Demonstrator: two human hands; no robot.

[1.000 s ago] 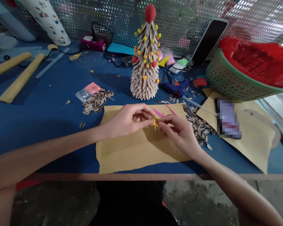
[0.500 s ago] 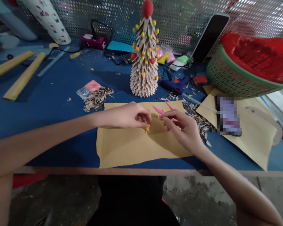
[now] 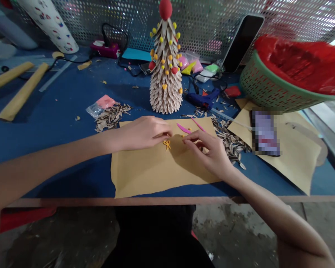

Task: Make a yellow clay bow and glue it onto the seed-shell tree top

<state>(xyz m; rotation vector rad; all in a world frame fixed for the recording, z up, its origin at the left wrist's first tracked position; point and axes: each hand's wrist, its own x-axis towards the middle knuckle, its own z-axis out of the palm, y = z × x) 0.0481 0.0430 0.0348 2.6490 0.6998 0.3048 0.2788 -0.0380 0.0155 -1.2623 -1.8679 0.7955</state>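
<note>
A small orange-yellow bow of clay-like material lies on a sheet of brown paper. Just behind it hovers my left hand, palm down, its fingers loosely bent and apart with nothing seen in them. To the right, my right hand has thumb and forefinger brought together; whatever is between the tips is too small to make out. Tiny orange balls lie by those fingertips. Pink modelling tools rest behind my right hand. A cone tree of seed shells with coloured balls stands beyond the paper.
Sunseed-like shells lie in piles left and right. A blue glue gun sits behind the paper. At right are a phone and a green basket with red plastic; a propped phone leans on the mesh.
My left hand has let go of the bow and drawn back slightly, so the bow shows fully on the paper. My right hand stays pinched. The whole view has shifted a little.
</note>
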